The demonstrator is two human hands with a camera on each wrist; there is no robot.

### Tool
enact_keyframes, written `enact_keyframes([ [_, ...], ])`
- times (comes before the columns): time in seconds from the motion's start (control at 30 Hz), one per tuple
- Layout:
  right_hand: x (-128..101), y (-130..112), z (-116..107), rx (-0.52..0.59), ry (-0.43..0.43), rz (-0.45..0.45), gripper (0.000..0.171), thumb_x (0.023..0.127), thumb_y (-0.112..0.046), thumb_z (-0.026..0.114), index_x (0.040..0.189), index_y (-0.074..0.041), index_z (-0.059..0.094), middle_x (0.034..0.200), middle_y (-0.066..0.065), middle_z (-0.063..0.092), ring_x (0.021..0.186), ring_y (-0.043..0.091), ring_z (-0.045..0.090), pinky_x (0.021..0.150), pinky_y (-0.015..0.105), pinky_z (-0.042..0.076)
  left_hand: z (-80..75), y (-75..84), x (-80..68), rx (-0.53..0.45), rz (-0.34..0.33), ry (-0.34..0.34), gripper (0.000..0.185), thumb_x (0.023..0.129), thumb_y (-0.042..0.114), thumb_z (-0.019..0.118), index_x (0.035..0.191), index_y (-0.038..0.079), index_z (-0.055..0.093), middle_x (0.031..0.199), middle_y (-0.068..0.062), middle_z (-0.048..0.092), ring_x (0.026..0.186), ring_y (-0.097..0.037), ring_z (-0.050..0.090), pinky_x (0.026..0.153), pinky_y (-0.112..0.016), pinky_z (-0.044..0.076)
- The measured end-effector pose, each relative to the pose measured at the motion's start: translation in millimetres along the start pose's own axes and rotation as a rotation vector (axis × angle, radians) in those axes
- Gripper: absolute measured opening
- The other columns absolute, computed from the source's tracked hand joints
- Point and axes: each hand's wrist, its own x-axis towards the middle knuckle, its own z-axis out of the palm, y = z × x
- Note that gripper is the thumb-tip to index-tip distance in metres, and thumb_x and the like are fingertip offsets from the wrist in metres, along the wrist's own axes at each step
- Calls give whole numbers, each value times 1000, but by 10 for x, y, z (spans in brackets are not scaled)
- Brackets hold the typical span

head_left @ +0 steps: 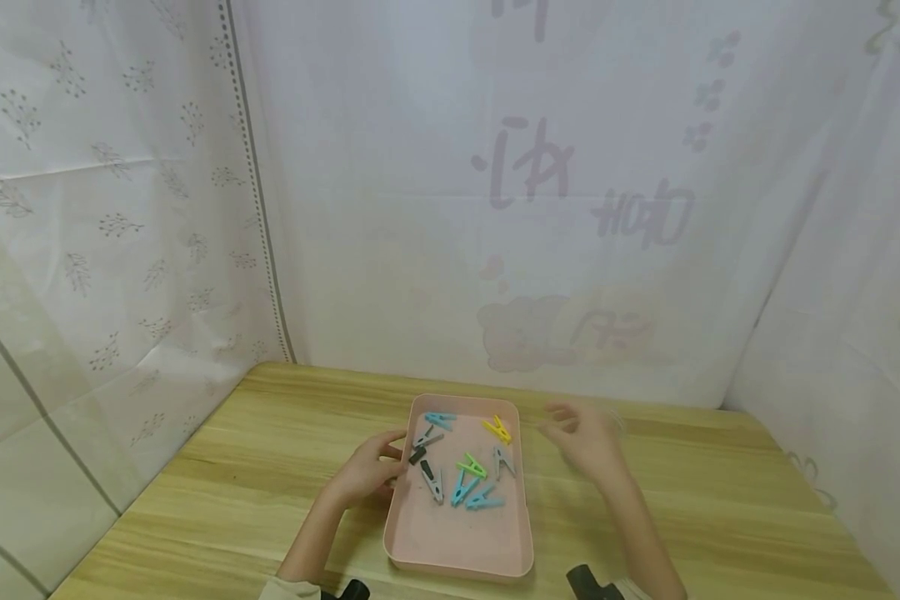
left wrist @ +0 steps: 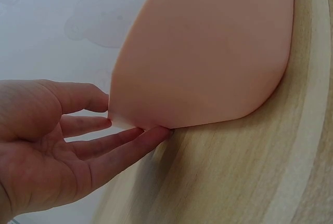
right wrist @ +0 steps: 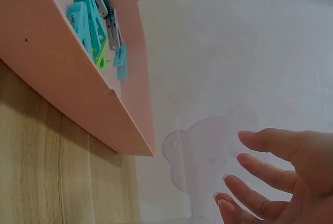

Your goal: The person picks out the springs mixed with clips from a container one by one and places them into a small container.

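Observation:
A pink tray [head_left: 450, 542] on the wooden table holds several plastic clothespins. My left hand [head_left: 367, 471] holds its left side with thumb and fingertips at the wall [left wrist: 208, 63]. A light blue clothespin [head_left: 439, 419] and a yellow clothespin [head_left: 498, 431] lie toward the far end. Around the middle are a green clothespin [head_left: 474, 467], a grey one [head_left: 503, 460], two blue ones and two grey-and-black ones. To the right of the tray, my right hand [head_left: 587, 437] is raised, fingers loosely spread, with nothing in them; it looks blurred in the head view.
The wooden table [head_left: 690, 517] extends on both sides of the tray. Behind it hangs a pale printed curtain [head_left: 390, 250], with more patterned cloth [head_left: 135, 250] at the left and white cloth at the right.

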Motion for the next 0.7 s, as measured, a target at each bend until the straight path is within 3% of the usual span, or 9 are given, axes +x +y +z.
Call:
enact_keyframes([
  [0.5,70,-57,150,60,-46,-38,36,97,-14,76,126,6,70,122,32,68,103,43,71,81,49,64,1,3,-1,12,1,8,60,100,-2,61,154,-14,39,129,-35,61,97,-34,72,75,-46,65],
  [0.7,79,-109,192,45,-67,-47,38,97,-21,77,125,2,72,122,27,71,102,39,72,80,47,64,-2,-9,-5,18,3,10,60,100,-1,62,153,-15,39,128,-35,62,95,-32,71,74,-47,65],
])
